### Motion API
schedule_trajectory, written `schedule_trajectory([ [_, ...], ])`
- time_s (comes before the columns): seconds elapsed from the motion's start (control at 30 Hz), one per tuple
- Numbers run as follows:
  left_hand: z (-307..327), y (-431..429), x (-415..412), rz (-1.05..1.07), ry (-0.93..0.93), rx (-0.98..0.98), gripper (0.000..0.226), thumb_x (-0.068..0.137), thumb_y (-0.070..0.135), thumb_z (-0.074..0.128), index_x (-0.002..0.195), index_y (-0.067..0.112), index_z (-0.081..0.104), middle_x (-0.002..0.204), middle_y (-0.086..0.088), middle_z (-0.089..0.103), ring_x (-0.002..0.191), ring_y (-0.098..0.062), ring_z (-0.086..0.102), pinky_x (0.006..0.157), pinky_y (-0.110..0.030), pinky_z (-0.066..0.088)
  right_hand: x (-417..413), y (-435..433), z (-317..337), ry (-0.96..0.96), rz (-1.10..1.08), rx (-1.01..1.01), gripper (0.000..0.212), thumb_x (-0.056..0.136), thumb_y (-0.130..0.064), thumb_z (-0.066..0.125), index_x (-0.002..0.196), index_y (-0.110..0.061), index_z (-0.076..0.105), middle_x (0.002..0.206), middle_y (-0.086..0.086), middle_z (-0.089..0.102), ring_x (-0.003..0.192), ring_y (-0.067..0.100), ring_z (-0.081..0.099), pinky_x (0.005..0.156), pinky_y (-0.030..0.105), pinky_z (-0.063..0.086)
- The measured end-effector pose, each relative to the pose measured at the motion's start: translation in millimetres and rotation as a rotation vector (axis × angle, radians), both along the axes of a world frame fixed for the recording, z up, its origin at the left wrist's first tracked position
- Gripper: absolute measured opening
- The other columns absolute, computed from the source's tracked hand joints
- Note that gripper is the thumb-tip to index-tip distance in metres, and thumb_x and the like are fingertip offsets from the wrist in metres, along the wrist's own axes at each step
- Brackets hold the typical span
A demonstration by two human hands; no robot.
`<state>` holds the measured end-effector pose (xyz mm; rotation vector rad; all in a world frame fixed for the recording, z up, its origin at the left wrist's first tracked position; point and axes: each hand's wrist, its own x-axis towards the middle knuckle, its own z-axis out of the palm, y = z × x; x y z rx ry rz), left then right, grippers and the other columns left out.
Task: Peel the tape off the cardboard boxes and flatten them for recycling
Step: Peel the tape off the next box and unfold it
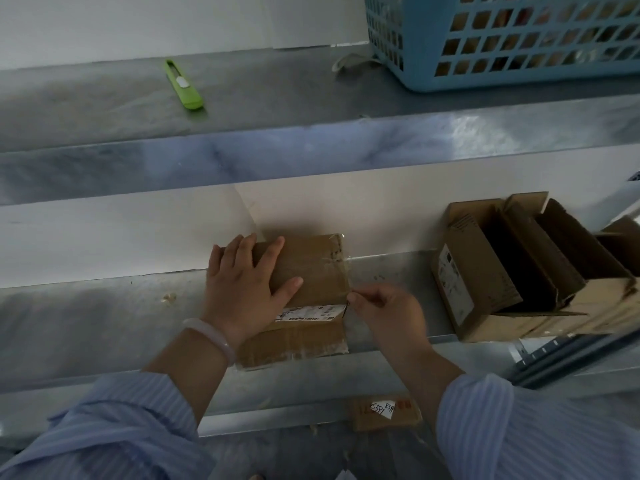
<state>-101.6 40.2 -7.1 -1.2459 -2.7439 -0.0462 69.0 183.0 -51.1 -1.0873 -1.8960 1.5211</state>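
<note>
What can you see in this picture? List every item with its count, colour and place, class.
taped box: one, brown, middle of lower shelf
tape: one strip, clear, taped box's right edge
label: one, white, taped box's top, near side
open boxes: at least two, brown, lower shelf, right
knife: one, green, upper shelf, left
basket: one, blue, upper shelf, right
small box: one, brown, below the lower shelf
bracelet: one, pale, left wrist
left hand: flat on the taped box
right hand: pinches tape at the box's right edge

On the lower shelf (104, 323), opened boxes (512, 271) stand right of the taped box (311, 271); on the upper shelf (277, 91) behind it, knife (183, 84) leftward, basket (502, 39) rightward.
</note>
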Motion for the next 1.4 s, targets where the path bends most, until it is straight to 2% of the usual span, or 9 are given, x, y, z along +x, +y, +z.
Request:
schedule_trajectory([
  [0.13,-6,8,4,0.028,0.050,-0.026,0.086,0.075,0.083,0.000,0.149,0.038,0.008,0.155,-0.010,0.019,0.143,-0.031,0.012,0.116,-0.053,0.005,0,3,4,-0.202,0.085,0.276,0.011,0.088,-0.032,0.067,0.079,-0.026,0.065,0.069,-0.016,0.062,0.064,-0.003,0.056,0.049,0.007,0.036],
  [0.23,-14,9,7,0.018,0.091,-0.047,0.086,0.076,0.083,-0.002,0.149,0.038,0.006,0.154,-0.010,0.019,0.143,-0.033,0.012,0.116,-0.054,0.004,2,7,6,-0.298,0.231,0.291,0.016,0.093,-0.027,0.059,0.078,-0.027,0.057,0.071,-0.012,0.058,0.064,0.000,0.052,0.053,0.008,0.039],
  [0.33,-18,9,6,0.011,0.102,-0.039,0.087,0.076,0.083,-0.002,0.149,0.038,0.007,0.153,-0.011,0.021,0.142,-0.033,0.014,0.116,-0.054,0.004,3,9,9,-0.166,0.247,-0.151,0.018,0.096,-0.019,0.056,0.079,-0.015,0.060,0.083,0.008,0.068,0.076,0.016,0.064,0.078,0.035,0.057],
  [0.4,-18,7,6,0.004,0.110,-0.039,0.087,0.076,0.083,-0.002,0.149,0.037,0.009,0.152,-0.011,0.024,0.142,-0.033,0.016,0.116,-0.054,0.006,5,11,16,0.038,0.224,-0.505,0.018,0.096,-0.012,0.055,0.080,-0.007,0.061,0.075,0.011,0.066,0.069,0.017,0.065,0.074,0.039,0.058],
  [0.47,-18,4,7,-0.011,0.122,-0.042,0.086,0.078,0.083,0.002,0.149,0.036,0.013,0.150,-0.012,0.028,0.141,-0.034,0.020,0.115,-0.055,0.010,8,17,23,0.195,0.199,-0.654,0.019,0.095,-0.010,0.055,0.078,-0.005,0.061,0.068,0.010,0.063,0.062,0.017,0.063,0.063,0.033,0.056],
  [0.7,-16,-4,11,-0.056,0.110,0.036,0.083,0.081,0.080,0.019,0.145,0.030,0.035,0.143,-0.015,0.041,0.135,-0.038,0.033,0.111,-0.059,0.019,-7,29,26,0.063,0.065,-0.111,0.011,0.075,-0.021,0.080,0.076,-0.016,0.070,0.086,-0.006,0.073,0.086,0.013,0.069,0.080,0.033,0.055],
  [0.9,-13,-7,12,-0.037,0.095,0.061,0.084,0.077,0.082,0.023,0.143,0.033,0.038,0.144,-0.012,0.042,0.137,-0.035,0.031,0.112,-0.058,0.019,-18,21,22,0.025,0.047,0.212,0.020,0.074,-0.020,0.080,0.073,-0.029,0.062,0.069,-0.013,0.068,0.068,-0.001,0.063,0.063,0.014,0.050],
  [1.2,-13,-4,17,-0.043,0.127,0.037,0.074,0.077,0.082,0.017,0.144,0.050,0.025,0.148,-0.017,0.031,0.139,-0.041,0.021,0.111,-0.063,0.012,-16,24,27,0.083,0.288,0.305,0.034,0.074,-0.002,0.078,0.088,-0.031,0.066,0.081,-0.009,0.066,0.076,-0.002,0.063,0.073,0.008,0.049],
  [1.4,-13,-3,15,-0.071,0.101,0.043,0.072,0.078,0.080,0.025,0.140,0.047,0.039,0.147,-0.009,0.039,0.137,-0.042,0.027,0.108,-0.065,0.017,-17,28,27,-0.072,0.301,0.604,0.010,0.079,-0.009,0.074,0.083,-0.017,0.071,0.080,-0.008,0.059,0.072,0.006,0.055,0.066,0.000,0.037],
])
